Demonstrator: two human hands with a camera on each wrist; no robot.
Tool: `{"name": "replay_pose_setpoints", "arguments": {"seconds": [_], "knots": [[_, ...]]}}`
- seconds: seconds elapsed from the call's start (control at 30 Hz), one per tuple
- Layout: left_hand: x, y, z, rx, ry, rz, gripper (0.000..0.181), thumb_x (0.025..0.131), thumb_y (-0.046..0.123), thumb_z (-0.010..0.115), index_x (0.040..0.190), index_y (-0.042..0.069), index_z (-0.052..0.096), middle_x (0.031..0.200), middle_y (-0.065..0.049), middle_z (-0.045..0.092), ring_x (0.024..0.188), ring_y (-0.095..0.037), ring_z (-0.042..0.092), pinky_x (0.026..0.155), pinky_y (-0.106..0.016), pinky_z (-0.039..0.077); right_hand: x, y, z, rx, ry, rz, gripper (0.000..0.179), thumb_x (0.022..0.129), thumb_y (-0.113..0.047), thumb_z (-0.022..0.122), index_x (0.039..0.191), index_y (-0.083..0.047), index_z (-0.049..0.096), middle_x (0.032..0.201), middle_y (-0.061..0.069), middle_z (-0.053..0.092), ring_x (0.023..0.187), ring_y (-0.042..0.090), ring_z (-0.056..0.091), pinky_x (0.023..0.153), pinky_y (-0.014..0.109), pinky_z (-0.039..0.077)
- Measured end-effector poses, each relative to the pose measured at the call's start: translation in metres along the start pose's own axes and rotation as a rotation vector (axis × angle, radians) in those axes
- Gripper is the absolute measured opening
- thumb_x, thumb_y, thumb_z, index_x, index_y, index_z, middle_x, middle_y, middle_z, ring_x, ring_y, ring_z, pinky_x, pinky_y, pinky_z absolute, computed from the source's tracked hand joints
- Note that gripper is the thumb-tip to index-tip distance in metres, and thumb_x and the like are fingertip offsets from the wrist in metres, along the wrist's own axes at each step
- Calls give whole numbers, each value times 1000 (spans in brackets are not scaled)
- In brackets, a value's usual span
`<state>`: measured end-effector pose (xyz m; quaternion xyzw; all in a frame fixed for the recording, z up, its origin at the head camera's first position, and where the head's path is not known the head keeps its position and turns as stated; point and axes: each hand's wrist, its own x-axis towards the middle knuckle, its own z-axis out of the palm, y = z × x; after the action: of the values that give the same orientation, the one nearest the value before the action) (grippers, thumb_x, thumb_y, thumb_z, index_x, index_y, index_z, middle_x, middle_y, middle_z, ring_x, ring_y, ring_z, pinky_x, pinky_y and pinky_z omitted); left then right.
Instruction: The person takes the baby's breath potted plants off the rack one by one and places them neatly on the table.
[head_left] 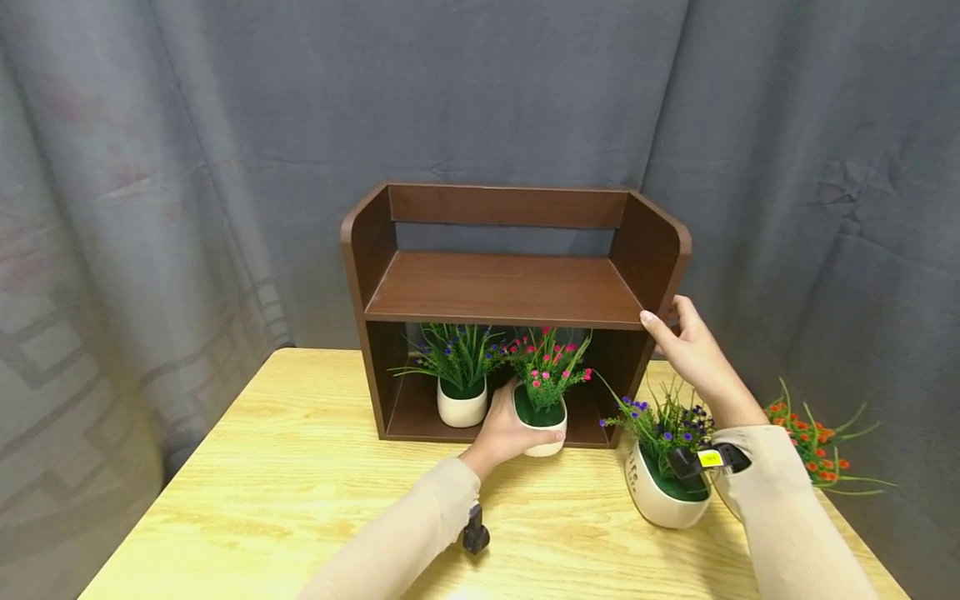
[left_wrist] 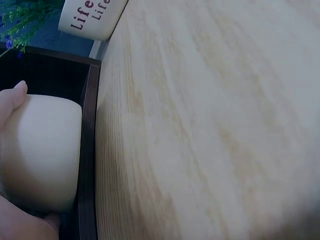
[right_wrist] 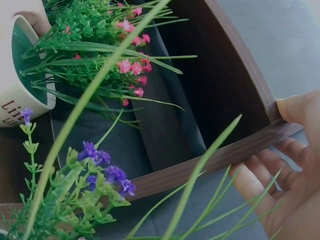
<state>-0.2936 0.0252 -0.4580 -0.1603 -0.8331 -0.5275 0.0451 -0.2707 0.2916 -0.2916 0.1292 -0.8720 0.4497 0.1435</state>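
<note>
My left hand (head_left: 504, 429) grips a white pot of pink artificial flowers (head_left: 546, 442) at the front of the lower compartment of a brown wooden shelf (head_left: 517, 287). In the left wrist view, fingers and thumb wrap the white pot (left_wrist: 47, 150) just inside the shelf's front edge. Left of it, a white pot with purple flowers (head_left: 461, 408) stands in the same compartment. My right hand (head_left: 693, 354) holds the shelf's right side panel, thumb on its front edge. In the right wrist view, the fingers (right_wrist: 255, 180) lie along the panel's outer face.
On the light wooden table (head_left: 300, 467), right of the shelf, stands a lettered white pot with purple flowers (head_left: 667, 500), under my right forearm. Orange flowers (head_left: 817, 442) show behind that sleeve. A grey curtain (head_left: 517, 92) hangs behind the shelf.
</note>
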Motion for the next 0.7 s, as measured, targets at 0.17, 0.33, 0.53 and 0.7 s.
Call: {"name": "replay_pose_setpoints", "arguments": {"seconds": [0.17, 0.33, 0.53, 0.7], "knots": [[-7, 0, -1, 0, -5, 12, 116, 66, 39, 94, 156, 10, 27, 146, -16, 39, 132, -29, 42, 107, -47, 38, 0, 1, 1, 18, -1, 1, 62, 107, -40, 44, 147, 3, 24, 131, 26, 36, 113, 33, 45, 94, 58, 43], [-16, 2, -5, 34, -12, 6, 116, 65, 41, 94, 154, 7, 28, 144, -17, 39, 130, -32, 44, 105, -50, 41, 1, -1, 2, 3, -3, 5, 62, 107, -41, 43, 146, 4, 24, 130, 26, 38, 113, 34, 46, 93, 58, 44], [-29, 6, -7, 59, -38, -19, 117, 62, 43, 94, 153, 9, 29, 145, -14, 38, 131, -30, 43, 107, -47, 39, 0, -1, 1, 9, 6, 8, 61, 107, -40, 44, 145, 4, 25, 129, 26, 38, 111, 34, 47, 94, 59, 43], [-38, 11, -7, 38, -44, -4, 117, 61, 42, 96, 151, 5, 30, 144, -15, 38, 131, -33, 43, 107, -50, 38, 0, 0, 1, 6, 12, -2, 61, 106, -40, 44, 145, 4, 26, 127, 24, 39, 109, 30, 47, 91, 52, 46]]}}
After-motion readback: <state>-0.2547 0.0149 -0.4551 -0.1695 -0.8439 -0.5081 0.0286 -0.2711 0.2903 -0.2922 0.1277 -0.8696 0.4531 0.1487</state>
